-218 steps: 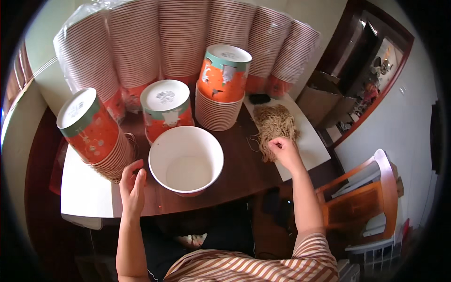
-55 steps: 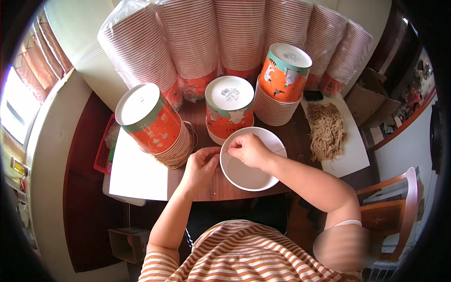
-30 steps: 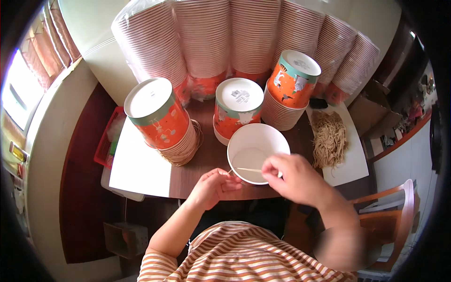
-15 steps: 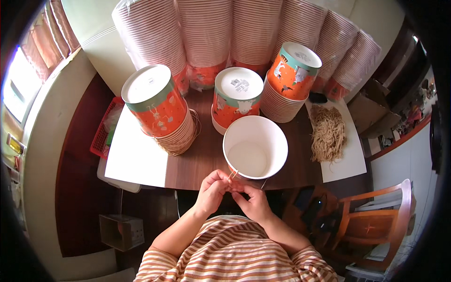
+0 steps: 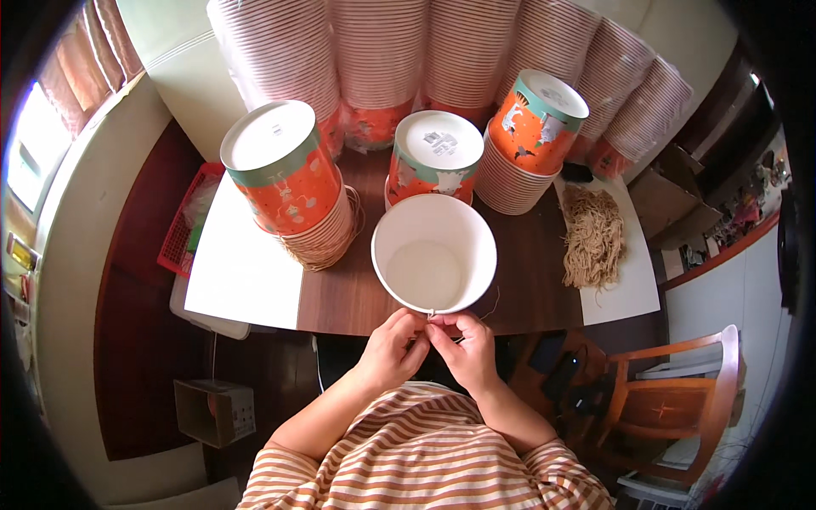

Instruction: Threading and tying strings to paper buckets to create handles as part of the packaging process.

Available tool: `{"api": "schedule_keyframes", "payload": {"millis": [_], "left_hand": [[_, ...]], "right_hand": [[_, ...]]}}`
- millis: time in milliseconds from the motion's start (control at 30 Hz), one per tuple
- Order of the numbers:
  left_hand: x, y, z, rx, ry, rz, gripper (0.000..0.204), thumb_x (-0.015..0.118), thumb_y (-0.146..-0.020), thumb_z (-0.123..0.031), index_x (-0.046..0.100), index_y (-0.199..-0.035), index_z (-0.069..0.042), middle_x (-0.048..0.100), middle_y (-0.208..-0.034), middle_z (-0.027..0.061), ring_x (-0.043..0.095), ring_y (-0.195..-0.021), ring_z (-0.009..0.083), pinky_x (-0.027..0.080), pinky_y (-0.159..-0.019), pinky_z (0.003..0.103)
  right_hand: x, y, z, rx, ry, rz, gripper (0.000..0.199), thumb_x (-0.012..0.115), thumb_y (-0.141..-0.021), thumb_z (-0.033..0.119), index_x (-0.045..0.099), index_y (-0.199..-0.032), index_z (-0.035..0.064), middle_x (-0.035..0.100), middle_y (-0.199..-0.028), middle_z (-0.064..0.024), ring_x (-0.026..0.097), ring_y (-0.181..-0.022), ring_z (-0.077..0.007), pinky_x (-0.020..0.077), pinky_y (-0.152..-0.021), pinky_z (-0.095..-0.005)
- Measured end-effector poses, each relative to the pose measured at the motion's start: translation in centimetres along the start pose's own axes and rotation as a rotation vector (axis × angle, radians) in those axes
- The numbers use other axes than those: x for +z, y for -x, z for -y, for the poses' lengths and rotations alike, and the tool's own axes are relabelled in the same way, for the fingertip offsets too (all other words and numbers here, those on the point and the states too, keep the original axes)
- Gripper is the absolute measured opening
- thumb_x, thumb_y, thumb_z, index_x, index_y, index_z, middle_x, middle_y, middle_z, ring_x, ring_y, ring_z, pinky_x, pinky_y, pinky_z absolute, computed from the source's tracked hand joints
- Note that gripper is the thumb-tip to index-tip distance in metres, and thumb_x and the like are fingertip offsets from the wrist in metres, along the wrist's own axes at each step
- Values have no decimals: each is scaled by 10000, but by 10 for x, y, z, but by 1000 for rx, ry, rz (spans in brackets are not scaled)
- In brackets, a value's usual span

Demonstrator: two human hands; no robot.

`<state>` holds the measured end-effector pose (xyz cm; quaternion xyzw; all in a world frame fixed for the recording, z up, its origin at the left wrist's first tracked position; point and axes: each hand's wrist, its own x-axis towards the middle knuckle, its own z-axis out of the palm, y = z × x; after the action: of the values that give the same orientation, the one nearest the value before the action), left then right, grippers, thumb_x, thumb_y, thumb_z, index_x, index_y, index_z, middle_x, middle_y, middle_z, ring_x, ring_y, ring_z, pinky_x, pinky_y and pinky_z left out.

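Observation:
A white-lined paper bucket (image 5: 416, 263) stands at the table's near edge with its open mouth tilted toward me. My left hand (image 5: 393, 347) and my right hand (image 5: 467, 347) meet at its near rim, fingertips pinched close together. Between them a thin tan string (image 5: 432, 314) shows at the rim, and a loose end curls out to the right of the bucket. Both hands are closed on the string; the exact grip is partly hidden by the fingers. On the right, a bundle of similar tan strings (image 5: 592, 242) lies on a white sheet.
Upside-down stacks of orange buckets stand behind: a left stack (image 5: 289, 187) with strings around its lower rims, a middle stack (image 5: 438, 153) and a right stack (image 5: 535, 127). Tall plastic-wrapped bucket stacks (image 5: 382, 59) line the back. A wooden chair (image 5: 671, 399) is at lower right.
The open bucket has shifted left on the table. My hands have come up against its near rim, and the string that stuck up between my fingers is now at the rim.

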<state>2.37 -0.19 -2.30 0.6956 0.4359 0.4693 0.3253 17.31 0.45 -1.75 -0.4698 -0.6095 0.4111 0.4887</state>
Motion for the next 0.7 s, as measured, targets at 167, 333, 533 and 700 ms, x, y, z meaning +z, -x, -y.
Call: {"api": "schedule_keyframes", "payload": {"millis": [167,333,533,700], "left_hand": [[-10,-6,0,-136,74,84,116,635,-796,-27,577,-890,11,546,-805,110,563,-633,194,460,-551,289],[-15,-15,14,-247,274,25,129,645,-797,-40,580,-901,-1,573,-663,35,513,-561,74,430,-524,227],[-14,-21,18,-123,68,11,184,634,-794,-14,560,-962,-13,606,-777,77,533,-552,101,446,-520,244],[-1,-25,27,195,-111,-173,233,657,-761,14,572,-973,-32,593,-786,83,550,-559,200,460,-513,299]], "right_hand": [[-3,-6,1,-93,71,8,89,680,-827,50,648,-876,-18,659,-824,-98,651,-700,-152,531,-622,-269],[-2,-13,3,-136,181,-13,56,668,-813,28,631,-830,-10,646,-801,-100,638,-689,-175,511,-611,-287],[-4,-13,-10,-112,204,83,62,663,-798,15,619,-827,-16,630,-762,-108,624,-669,-203,501,-602,-306],[-7,-12,-5,-36,137,76,67,663,-786,-7,617,-831,-22,629,-776,-114,623,-663,-195,498,-585,-288]]}}
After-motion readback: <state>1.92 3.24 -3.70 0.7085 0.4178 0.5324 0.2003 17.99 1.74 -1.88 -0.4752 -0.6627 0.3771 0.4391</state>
